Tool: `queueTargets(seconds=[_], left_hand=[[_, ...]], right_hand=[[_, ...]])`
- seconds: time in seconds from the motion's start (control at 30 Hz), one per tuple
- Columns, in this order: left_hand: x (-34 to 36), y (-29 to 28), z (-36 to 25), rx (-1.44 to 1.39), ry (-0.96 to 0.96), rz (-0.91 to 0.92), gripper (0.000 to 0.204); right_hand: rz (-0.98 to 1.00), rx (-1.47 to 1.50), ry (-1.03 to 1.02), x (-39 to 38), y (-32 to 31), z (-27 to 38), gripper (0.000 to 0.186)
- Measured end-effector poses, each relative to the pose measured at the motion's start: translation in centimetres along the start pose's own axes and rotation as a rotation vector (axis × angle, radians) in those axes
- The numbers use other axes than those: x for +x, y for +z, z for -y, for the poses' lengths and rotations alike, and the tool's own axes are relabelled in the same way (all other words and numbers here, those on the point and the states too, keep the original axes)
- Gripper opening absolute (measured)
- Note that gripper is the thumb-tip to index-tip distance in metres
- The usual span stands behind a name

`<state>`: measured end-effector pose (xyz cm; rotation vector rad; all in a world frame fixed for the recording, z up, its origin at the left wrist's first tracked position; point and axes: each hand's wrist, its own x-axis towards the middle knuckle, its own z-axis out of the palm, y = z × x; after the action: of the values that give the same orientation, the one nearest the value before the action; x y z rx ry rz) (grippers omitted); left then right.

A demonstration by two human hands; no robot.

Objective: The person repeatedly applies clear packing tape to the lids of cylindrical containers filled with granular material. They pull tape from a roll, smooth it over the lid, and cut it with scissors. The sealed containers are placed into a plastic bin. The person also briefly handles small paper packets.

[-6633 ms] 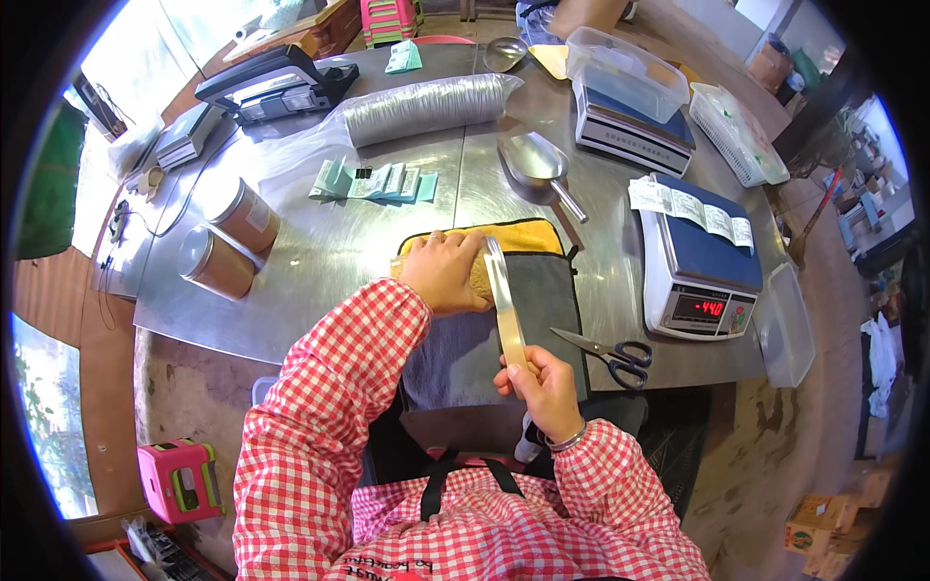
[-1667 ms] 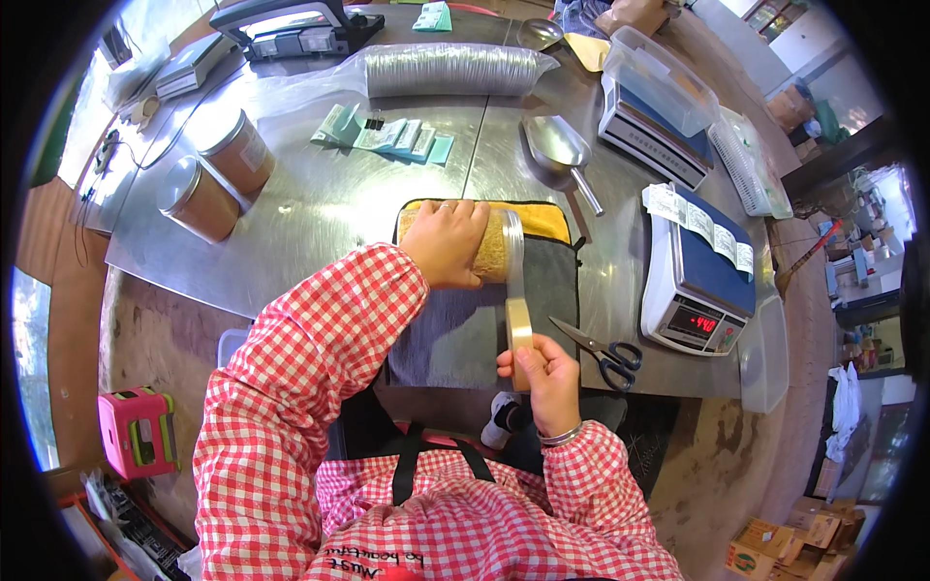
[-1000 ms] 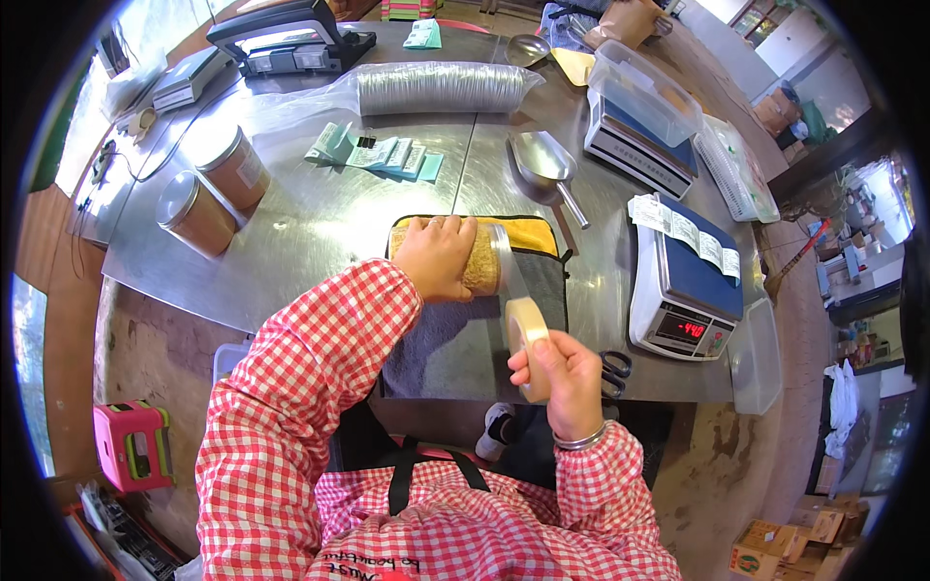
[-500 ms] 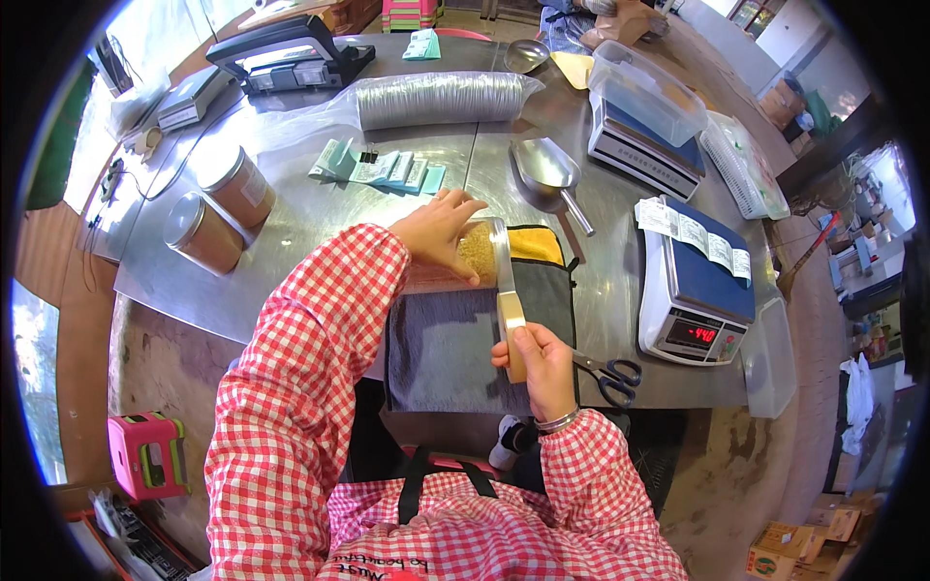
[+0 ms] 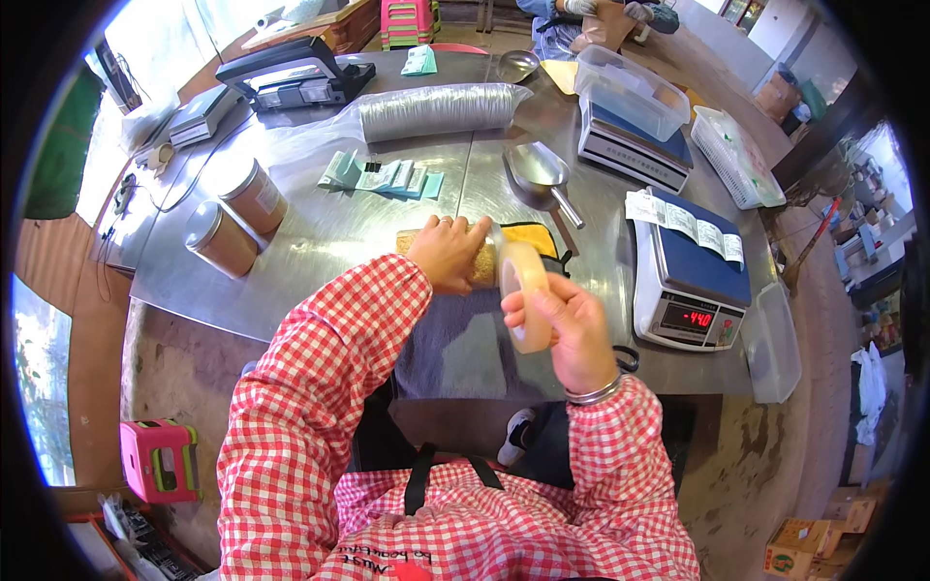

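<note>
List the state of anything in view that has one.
Clear golden-filled jar: sideways, gripped by left hand
Translucent yellowish tape roll: held in right hand
White blue-topped scale: on, display lit red
Two brown cylindrical jars: upright, lidded
Shiny metal scoop: empty
Black-handled scissors: mostly hidden, open or shut unclear

Easiest thing to read is the near scale [image 5: 690,281] – its display [image 5: 690,318] glows with a short number in red digits. Next up, the checked smock [image 5: 436,533] has dark, handwriting-style lettering on the front, legible in part. The far scale [image 5: 635,160] has a row of small dark characters along its front edge, too tiny for me. The white slips [image 5: 683,222] on the near scale and the green slips [image 5: 397,180] on the table are printed – can't make them out. Same for the label [image 5: 264,196] on one jar and the blurry print on a box [image 5: 796,546].
</note>
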<state>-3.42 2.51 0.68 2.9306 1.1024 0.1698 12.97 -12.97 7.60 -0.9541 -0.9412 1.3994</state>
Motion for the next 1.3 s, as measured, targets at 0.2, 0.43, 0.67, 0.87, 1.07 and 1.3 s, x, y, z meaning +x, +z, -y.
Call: queueTargets(seconds=[0.2, 0.43, 0.67, 0.87, 1.07, 1.3], left_hand=[[-2.5, -1.5, -4.4, -0.242, 0.068, 0.236, 0.094], [-2.5, -2.6, -4.4, -0.321, 0.015, 0.312, 0.089], [-1.1, -2.7, -3.7, -0.401, -0.019, 0.432, 0.094], [0.4, -1.9, -1.4, -0.711, -0.065, 0.561, 0.090], [0.1, -1.3, -0.1, -0.485, 0.229, -0.054, 0.075], [-3.6, 0.4, -4.0, -0.075, 0.054, -0.165, 0.091]], right_hand=[[-0.021, -0.033, 0.090, -4.9, 0.6, 1.4, 0.037], [-0.101, -0.050, 0.185, -9.3, 0.5, -1.7, 0.041], [-0.157, -0.070, 0.235, -10.4, -0.4, -5.1, 0.038], [-0.192, -0.097, 0.251, -9.1, -1.5, -7.7, 0.035], [-0.189, -0.090, 0.166, -6.0, -1.9, -6.9, 0.035], [-0.137, -0.114, 0.121, -5.2, -0.6, -3.6, 0.037]])
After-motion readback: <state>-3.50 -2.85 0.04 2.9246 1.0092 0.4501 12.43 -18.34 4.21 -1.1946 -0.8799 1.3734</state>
